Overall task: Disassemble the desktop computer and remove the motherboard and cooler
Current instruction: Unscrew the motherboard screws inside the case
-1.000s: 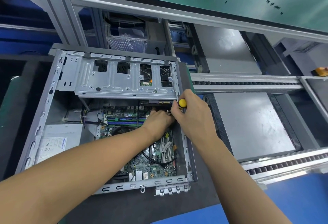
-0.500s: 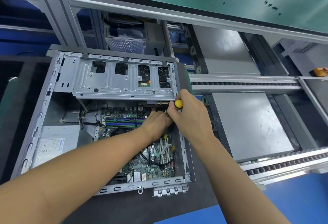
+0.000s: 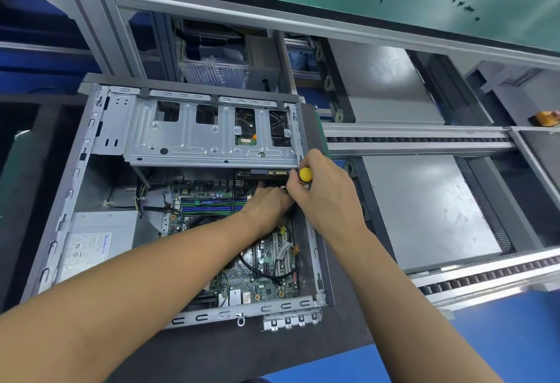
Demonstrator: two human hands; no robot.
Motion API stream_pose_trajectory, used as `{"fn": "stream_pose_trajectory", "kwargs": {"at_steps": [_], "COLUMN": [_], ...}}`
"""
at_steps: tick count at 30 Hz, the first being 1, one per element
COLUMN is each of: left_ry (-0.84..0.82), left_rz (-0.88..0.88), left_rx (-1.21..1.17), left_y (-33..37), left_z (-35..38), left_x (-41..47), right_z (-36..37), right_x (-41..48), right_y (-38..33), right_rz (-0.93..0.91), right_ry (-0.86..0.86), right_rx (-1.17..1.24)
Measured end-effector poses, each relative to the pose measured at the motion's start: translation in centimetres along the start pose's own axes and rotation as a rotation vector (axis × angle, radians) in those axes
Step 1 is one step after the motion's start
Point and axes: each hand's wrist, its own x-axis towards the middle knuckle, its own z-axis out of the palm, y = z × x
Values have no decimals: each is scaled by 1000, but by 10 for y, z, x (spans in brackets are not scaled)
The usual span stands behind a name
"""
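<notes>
The open desktop case (image 3: 75, 188) lies on its side on a dark mat. Inside it the green motherboard (image 3: 260, 279) shows at the lower right, with blue and green memory sticks (image 3: 209, 205) further up. My forearm hides the cooler. My right hand (image 3: 324, 197) grips a screwdriver with a yellow handle end (image 3: 305, 174), just under the right end of the metal drive cage (image 3: 206, 137). My left hand (image 3: 269, 203) reaches into the case right beside it; its fingertips are hidden, so what they touch is unclear.
A grey power supply (image 3: 100, 240) with a white label fills the case's left side. A black cable (image 3: 263, 273) loops over the board. A conveyor with grey pallets (image 3: 424, 213) runs to the right. Aluminium frame posts (image 3: 91, 19) stand behind the case.
Both hands stay at the same spot under the drive cage; only the view shifts slightly.
</notes>
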Motion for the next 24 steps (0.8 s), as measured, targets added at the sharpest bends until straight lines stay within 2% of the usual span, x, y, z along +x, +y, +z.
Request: {"fn": "stream_pose_trajectory", "kwargs": {"at_steps": [12,24], "left_ry": [30,18], "left_rz": [-50,-5], "left_rx": [-43,-17], "left_y": [0,2], "left_z": [-3,0], "left_x": [-3,3], "right_z": [2,3], "right_x": [2,5], "right_y": [1,-1], "right_rz": [1,1], "right_ry": [13,7], "right_rx": [23,34]}}
